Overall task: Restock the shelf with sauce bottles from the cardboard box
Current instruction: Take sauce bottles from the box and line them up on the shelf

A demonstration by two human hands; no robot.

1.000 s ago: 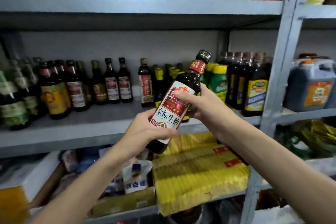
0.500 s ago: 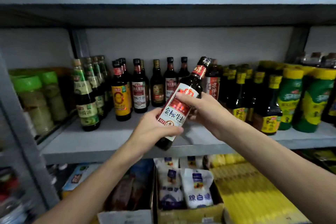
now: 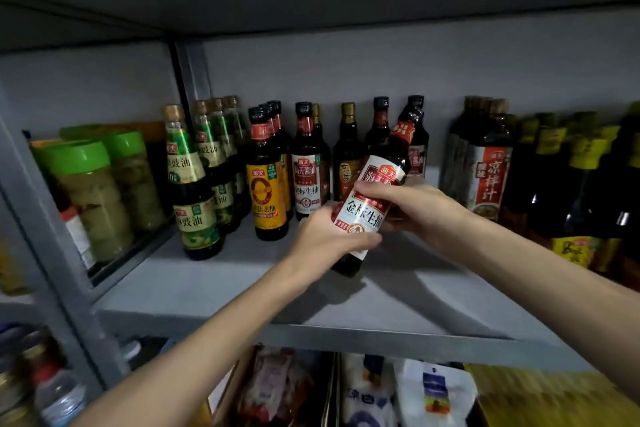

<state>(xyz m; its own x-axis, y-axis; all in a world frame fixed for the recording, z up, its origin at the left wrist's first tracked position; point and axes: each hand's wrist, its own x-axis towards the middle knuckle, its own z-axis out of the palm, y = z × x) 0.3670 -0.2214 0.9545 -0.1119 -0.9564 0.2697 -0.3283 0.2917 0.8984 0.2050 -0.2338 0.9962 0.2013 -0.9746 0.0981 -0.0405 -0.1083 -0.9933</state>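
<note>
A dark sauce bottle (image 3: 372, 204) with a red and white label is held tilted, cap leaning up and to the right, just above the grey shelf (image 3: 398, 302). My left hand (image 3: 329, 237) grips its lower body from the left. My right hand (image 3: 412, 208) grips its middle from the right. Its base hangs close over the shelf board, in front of a matching bottle (image 3: 306, 163) standing in the row behind. The cardboard box is not in view.
Rows of sauce bottles line the back of the shelf: green-label ones (image 3: 194, 184) at left, a yellow-label one (image 3: 266, 180), tall dark ones (image 3: 485, 159) at right. Green-lidded jars (image 3: 90, 191) stand beyond the upright post (image 3: 52, 236). Packets fill the shelf below (image 3: 381, 392).
The view has shifted left and closer to the shelf. Both hands have carried the bottle forward and lower, over the shelf board near the matching bottles.
</note>
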